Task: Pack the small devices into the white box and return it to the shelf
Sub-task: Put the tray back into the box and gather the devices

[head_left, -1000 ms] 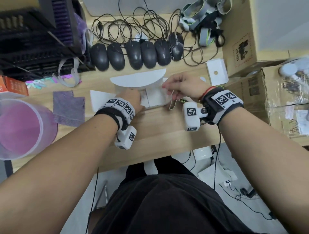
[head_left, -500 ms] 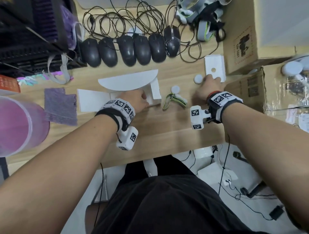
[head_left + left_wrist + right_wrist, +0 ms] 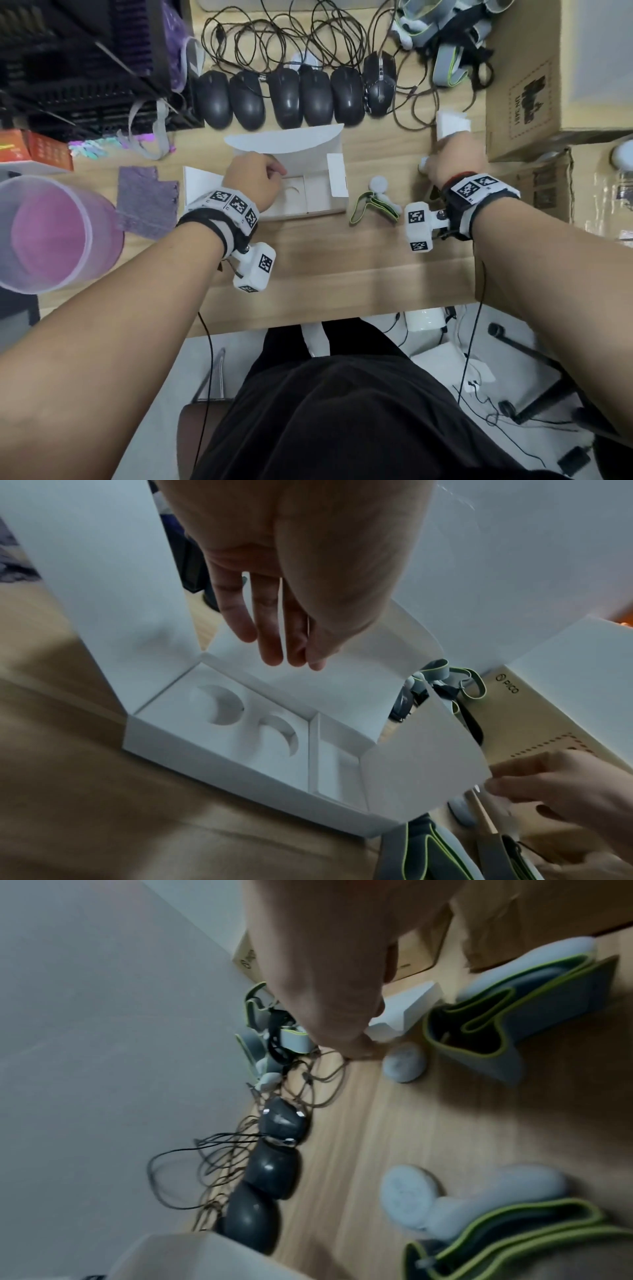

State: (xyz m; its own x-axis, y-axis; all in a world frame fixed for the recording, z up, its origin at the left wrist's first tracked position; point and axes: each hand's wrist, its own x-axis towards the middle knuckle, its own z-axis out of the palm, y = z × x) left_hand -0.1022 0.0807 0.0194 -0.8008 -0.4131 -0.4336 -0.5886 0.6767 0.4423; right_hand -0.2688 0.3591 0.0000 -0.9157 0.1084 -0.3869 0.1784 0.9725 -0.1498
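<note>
Now my right hand (image 3: pixel 457 159) is out toward the far right of the desk (image 3: pixel 342 274), where a second ago it was working at the right end of the white box (image 3: pixel 337 180). The grey strap with the green edge (image 3: pixel 373 207) that it was handling there lies on the desk just beside the box's right flap, with one round white device (image 3: pixel 378 181) next to it. My fingertips (image 3: pixel 359 1047) come down on the desk beside a second round white device (image 3: pixel 404 1062) and touch the small white card (image 3: pixel 452 123), which sits in front of the brown carton (image 3: pixel 534 85). Whether I have a grip on either I cannot tell, because my palm hides them from above and the wrist view is blurred. My left hand (image 3: pixel 253 183) has stayed at the box, fingers (image 3: pixel 270 642) straight and loose against the raised back flap, keeping it open. The box sits in the middle of the desk, in front of the row of black mice (image 3: pixel 287 96). Its two round recesses (image 3: pixel 222 704) and the side slot are empty. So I judge that nothing is packed yet. This reach looks to me like the first pick-up, and the shelf step is a long way off.
</note>
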